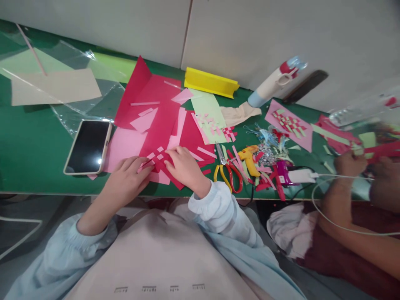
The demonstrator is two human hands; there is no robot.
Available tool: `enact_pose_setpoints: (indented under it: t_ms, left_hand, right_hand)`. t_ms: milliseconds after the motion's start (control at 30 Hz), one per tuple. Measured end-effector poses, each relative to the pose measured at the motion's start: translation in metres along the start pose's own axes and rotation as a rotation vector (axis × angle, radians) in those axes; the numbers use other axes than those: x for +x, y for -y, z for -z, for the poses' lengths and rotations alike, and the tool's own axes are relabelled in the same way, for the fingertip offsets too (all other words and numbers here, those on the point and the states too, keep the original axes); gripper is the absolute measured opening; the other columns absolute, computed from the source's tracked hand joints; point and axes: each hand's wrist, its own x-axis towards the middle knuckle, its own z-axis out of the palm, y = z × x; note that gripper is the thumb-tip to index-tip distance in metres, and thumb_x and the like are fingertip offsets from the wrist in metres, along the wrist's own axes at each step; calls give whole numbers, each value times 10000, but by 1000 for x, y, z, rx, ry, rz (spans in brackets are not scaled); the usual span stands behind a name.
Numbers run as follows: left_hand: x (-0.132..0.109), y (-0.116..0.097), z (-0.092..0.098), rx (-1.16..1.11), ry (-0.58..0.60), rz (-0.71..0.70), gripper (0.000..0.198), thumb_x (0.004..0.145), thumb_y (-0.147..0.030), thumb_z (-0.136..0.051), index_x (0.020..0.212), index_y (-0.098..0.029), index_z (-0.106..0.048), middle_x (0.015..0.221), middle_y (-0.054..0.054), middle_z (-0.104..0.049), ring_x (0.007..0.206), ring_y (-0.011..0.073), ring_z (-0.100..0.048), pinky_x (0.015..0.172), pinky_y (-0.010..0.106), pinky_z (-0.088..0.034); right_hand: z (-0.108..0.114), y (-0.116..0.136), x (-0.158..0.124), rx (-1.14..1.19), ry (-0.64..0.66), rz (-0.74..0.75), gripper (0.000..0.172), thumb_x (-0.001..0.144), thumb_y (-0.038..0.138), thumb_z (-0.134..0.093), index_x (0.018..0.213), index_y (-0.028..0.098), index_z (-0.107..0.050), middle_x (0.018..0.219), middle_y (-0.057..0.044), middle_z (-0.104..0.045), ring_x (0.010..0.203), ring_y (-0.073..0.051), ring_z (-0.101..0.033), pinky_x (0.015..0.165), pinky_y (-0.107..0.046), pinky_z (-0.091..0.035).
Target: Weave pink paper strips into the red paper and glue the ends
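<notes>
A small weave of red and pink paper strips (160, 152) lies on red paper at the table's front, between my hands. My left hand (129, 179) is at its left side, fingers curled over and closed on the strips at its edge; the fingertips are partly hidden. At the right side, my right hand (183, 166) rests with forefinger and thumb apart, the forefinger touching the weave's edge. Under and behind it are a large red sheet (161, 93) and a pink sheet (125, 146). Loose pink strips (177, 129) lie close by.
Left stands a phone (87, 146) lying flat. Right are scissors (228, 171), a yellow glue gun (249, 159), paper scraps and a purple device (285, 173) with a white cable. Behind are a yellow folded strip (211, 82) and a bottle (273, 83). A co-worker's hands (350, 162) work at far right.
</notes>
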Motion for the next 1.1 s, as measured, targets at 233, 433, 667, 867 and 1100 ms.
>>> enact_pose_setpoints:
  t_ms: [233, 433, 667, 867, 1100]
  left_hand:
    - [5, 4, -2, 54, 7, -7, 315, 952, -227, -479, 1199, -136, -652, 1255, 198, -641, 1151, 344, -610, 934, 495, -512]
    - [7, 4, -7, 17, 13, 17, 369, 948, -216, -464, 1251, -87, -628, 1243, 213, -652, 1130, 352, -621, 932, 502, -511]
    - [6, 3, -9, -25, 26, 37, 386, 958, -245, -447, 1264, -96, -628, 1255, 218, -650, 1137, 355, -620, 937, 507, -510]
    - [5, 6, -12, -90, 21, 63, 397, 942, -250, -440, 1264, -116, -630, 1255, 216, -651, 1134, 360, -619, 937, 531, -508]
    - [9, 3, -7, -217, -94, 194, 284, 880, -209, -474, 1060, -173, -690, 1116, 143, -692, 1076, 306, -631, 944, 464, -512]
  right_hand:
    - [-4, -3, 3, 152, -13, -26, 325, 966, 219, -510, 1254, 108, -613, 1186, -153, -676, 1119, -254, -604, 1016, -428, -456]
    - [-3, -4, 4, 504, -33, -198, 322, 915, 195, -552, 1230, 159, -608, 1157, -104, -696, 1008, -185, -665, 903, -347, -532]
    - [-8, -7, 20, 697, -15, -406, 490, 825, 316, -708, 1251, 129, -555, 1060, -88, -699, 989, -180, -678, 910, -318, -518]
    - [3, 0, 29, 540, 135, -411, 293, 821, 394, -701, 965, 142, -660, 873, -60, -705, 803, -171, -659, 713, -268, -456]
    - [4, 7, 31, 332, 142, -342, 218, 838, 308, -641, 684, 165, -583, 739, -26, -642, 699, -137, -555, 610, -259, -320]
